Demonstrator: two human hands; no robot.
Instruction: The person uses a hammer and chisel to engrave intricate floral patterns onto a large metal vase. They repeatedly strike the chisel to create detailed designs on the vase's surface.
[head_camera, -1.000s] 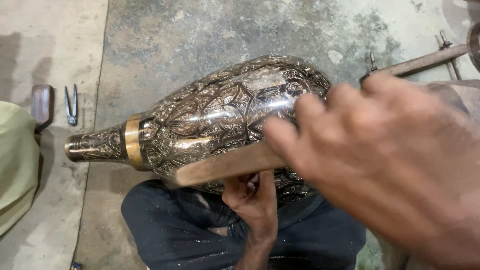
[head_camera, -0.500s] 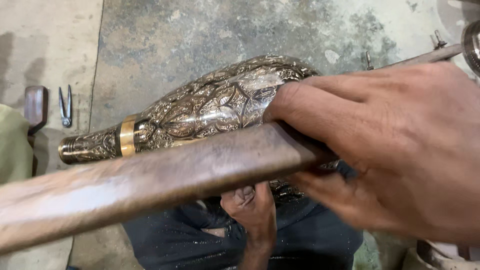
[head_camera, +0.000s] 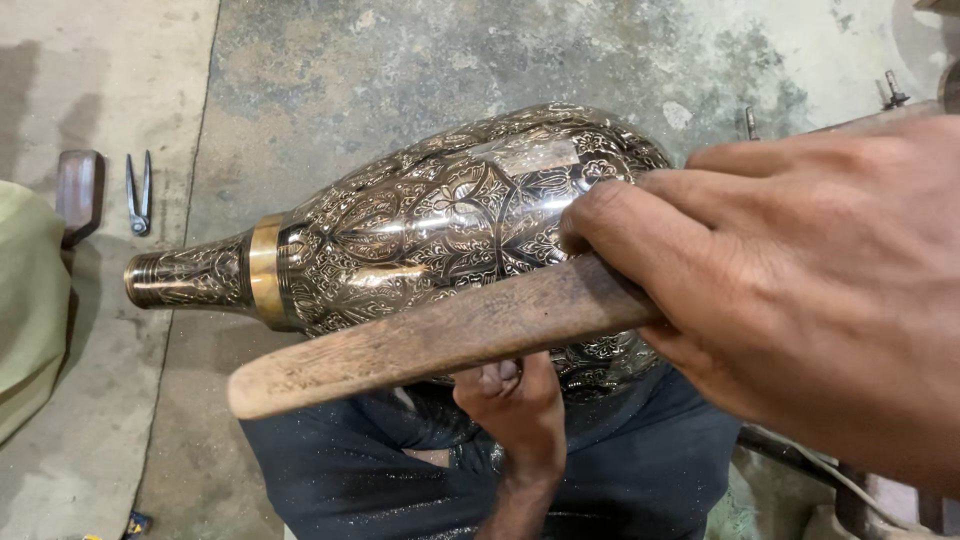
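Note:
An engraved silver-coloured metal vase (head_camera: 430, 230) lies on its side over my lap, with its narrow neck and brass band (head_camera: 264, 270) pointing left. My right hand (head_camera: 800, 280), large and close to the camera at the right, grips a worn wooden stick (head_camera: 400, 345). The stick runs down-left across the vase's lower side, and its rounded end hangs free at the left. My left hand (head_camera: 515, 410) reaches up from below and presses against the underside of the vase, its fingers partly hidden behind the stick.
On the concrete floor at the left lie small metal pincers (head_camera: 138, 195) beside a dark wooden block (head_camera: 78, 190). A pale green cloth (head_camera: 30, 300) fills the left edge. My dark trousers (head_camera: 350, 470) are below. A metal rod (head_camera: 880, 115) sits at upper right.
Half a second ago the stick stretched far out to the left, close to the camera. It now lies shorter against the vase's lower side. The vase has barely moved.

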